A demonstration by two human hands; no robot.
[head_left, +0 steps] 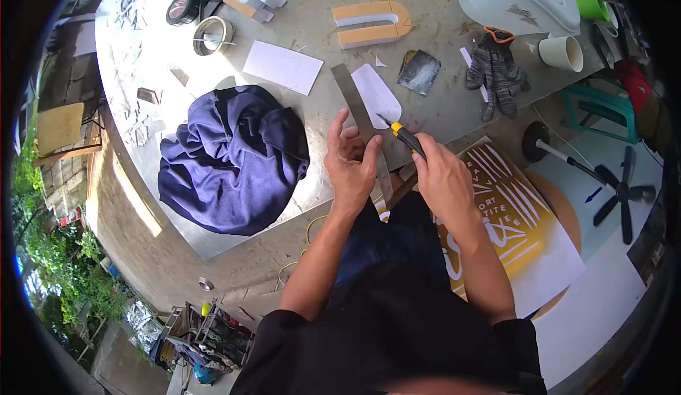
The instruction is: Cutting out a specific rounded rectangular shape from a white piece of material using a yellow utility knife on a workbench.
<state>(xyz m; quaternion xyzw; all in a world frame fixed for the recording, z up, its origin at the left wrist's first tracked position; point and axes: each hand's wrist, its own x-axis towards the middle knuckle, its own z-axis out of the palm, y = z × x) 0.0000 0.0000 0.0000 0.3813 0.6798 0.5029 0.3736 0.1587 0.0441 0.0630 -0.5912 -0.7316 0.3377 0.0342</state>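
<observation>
My right hand (445,182) is closed around a yellow and black utility knife (407,138), its blade pointing up and left over a rounded white paper piece (376,97). A long metal ruler (352,97) lies along that piece's left edge, its near end reaching toward my lap. My left hand (352,164) is at the ruler, fingers apart and partly bent to its left. The left thumb overlaps the ruler; whether it presses down is hard to tell.
A dark blue cloth (237,161) lies bunched at left, below a white sheet (284,67) and tape roll (213,35). Beyond stands a U-shaped block (371,24). At right are a grey glove (498,72), a cup (562,54), and a printed yellow poster (507,228) below the table.
</observation>
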